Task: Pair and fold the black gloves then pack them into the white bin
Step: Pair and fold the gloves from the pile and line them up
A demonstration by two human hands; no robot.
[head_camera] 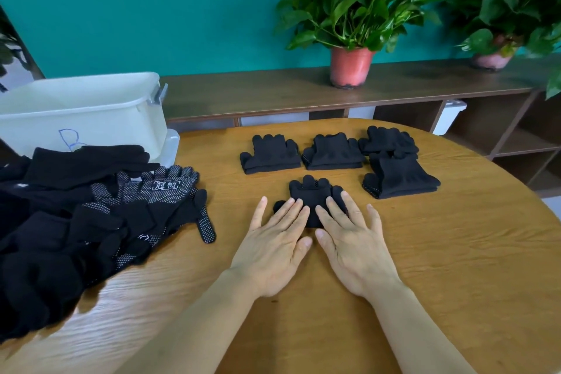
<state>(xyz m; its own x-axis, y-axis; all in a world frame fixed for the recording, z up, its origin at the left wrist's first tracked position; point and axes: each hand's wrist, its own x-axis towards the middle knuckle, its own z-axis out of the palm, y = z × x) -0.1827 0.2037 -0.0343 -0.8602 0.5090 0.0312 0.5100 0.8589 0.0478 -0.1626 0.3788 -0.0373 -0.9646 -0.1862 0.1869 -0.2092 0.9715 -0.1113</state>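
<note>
A folded pair of black gloves [309,191] lies at the middle of the round wooden table [455,252]. My left hand [273,249] and my right hand [355,249] lie flat on its near half, fingers straight, pressing it down side by side. Beyond it several folded pairs [270,155] sit in a row, with one more [400,176] at the right. A loose heap of unfolded black gloves [76,215], some with white grip dots, covers the table's left side. The white bin [91,112] stands at the back left behind the heap.
A dark wooden shelf unit [303,94] runs behind the table against a teal wall, carrying two potted plants [352,67]. A second white container [171,146] sits under the bin. Bare tabletop lies near me and to the right.
</note>
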